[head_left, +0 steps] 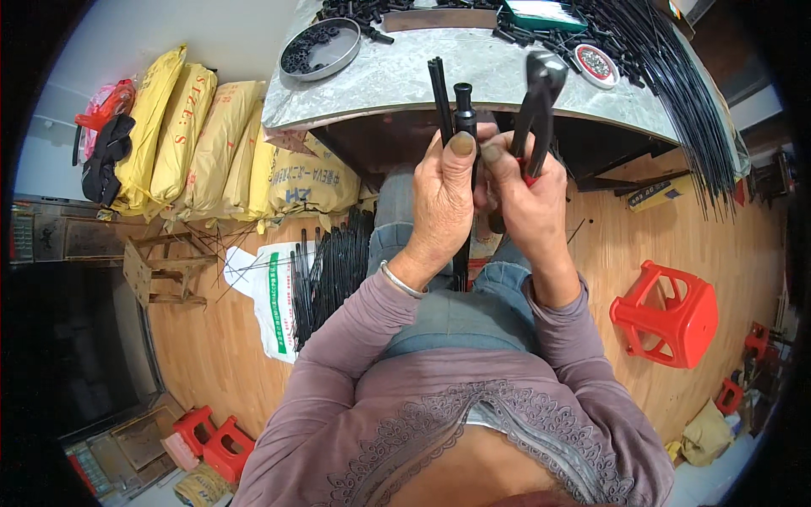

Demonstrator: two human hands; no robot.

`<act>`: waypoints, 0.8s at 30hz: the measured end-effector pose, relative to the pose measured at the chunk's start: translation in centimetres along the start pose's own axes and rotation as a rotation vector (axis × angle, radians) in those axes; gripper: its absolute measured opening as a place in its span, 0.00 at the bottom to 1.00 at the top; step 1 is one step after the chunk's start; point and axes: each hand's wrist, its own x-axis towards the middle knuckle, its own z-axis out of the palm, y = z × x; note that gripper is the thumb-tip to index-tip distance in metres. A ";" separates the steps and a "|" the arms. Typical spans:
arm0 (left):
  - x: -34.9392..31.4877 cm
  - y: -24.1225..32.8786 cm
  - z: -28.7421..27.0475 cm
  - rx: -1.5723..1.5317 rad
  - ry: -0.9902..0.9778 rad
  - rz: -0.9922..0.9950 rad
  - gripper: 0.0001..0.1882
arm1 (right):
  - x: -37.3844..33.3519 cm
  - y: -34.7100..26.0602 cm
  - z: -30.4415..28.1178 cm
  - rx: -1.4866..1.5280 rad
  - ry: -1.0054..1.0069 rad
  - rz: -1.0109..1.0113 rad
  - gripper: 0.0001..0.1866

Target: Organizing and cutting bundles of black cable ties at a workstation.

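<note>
In front of the table edge, my left hand (445, 198) is closed around a small bundle of thin black rods (438, 89). Its thumb presses on a black tubular piece with a flared end (464, 106), which stands upright beside the rods. My right hand (532, 186) is wrapped round a pair of pincers (541, 97); the rounded metal head points away from me, and a bit of red shows at the grip. The right thumb and fingertips come close to the black tube, but whether they grip it I cannot tell. My fingers hide the tube's lower part.
On the marble-look table (397, 76) are a round tray of black rings (319, 51), a small dish of metal bits (596, 66), and long black rods (688, 101) overhanging the right side. More rods (334, 270) lie at left on the floor. A red stool (672, 313) stands right.
</note>
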 end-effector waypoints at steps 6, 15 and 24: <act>0.7 0.7 -0.8 -0.039 -0.107 -0.078 0.34 | 1.0 -0.2 -0.4 -0.087 -0.114 0.004 0.09; 2.1 -0.2 -2.4 -0.215 -0.167 -0.214 0.36 | -1.2 -5.4 -7.0 -0.152 -0.438 0.431 0.14; 1.7 0.1 -0.7 -0.213 -0.242 -0.227 0.34 | -3.2 -5.0 -7.2 -0.132 -0.529 0.723 0.11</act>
